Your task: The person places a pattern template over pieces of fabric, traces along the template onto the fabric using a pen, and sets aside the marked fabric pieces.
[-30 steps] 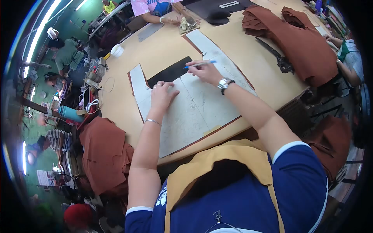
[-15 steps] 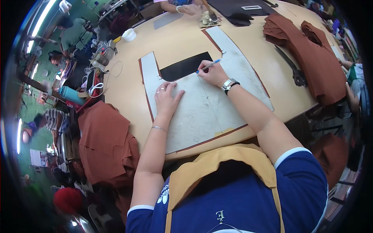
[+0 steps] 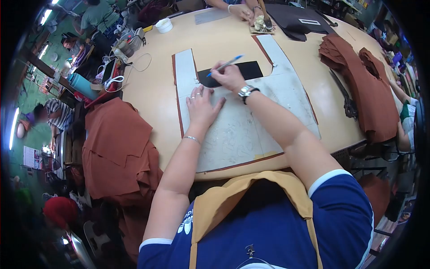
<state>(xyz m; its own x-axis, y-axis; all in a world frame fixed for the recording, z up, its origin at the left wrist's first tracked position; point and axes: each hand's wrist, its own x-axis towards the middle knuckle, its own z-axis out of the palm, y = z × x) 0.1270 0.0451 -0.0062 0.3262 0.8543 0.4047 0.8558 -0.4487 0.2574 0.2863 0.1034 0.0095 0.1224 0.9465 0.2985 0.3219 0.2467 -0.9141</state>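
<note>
A large whitish-grey pattern template [image 3: 230, 134] with a notched far side lies on the table in front of me. Reddish-brown material [image 3: 175, 74] shows along its edges from underneath. My left hand [image 3: 202, 106] rests flat on the template with fingers spread, left of the notch. In my right hand [image 3: 228, 77] is a blue-and-clear pen [image 3: 234, 59], its blue tip at the notch's left end. A black piece [image 3: 248, 71] lies across the notch, partly hidden by that hand. Whether the tip touches a surface I cannot tell.
Long black-handled shears [image 3: 345, 96] and stacked brown pieces [image 3: 358, 80] lie to the right. More brown pieces [image 3: 114, 134] hang at the left. A white tub [image 3: 164, 25] and dark material [image 3: 291, 20] sit at the back, near another person's hands [image 3: 242, 11].
My right hand has moved left with the pen along the notch edge, toward my left hand. My left hand stays on the template. The view has shifted slightly.
</note>
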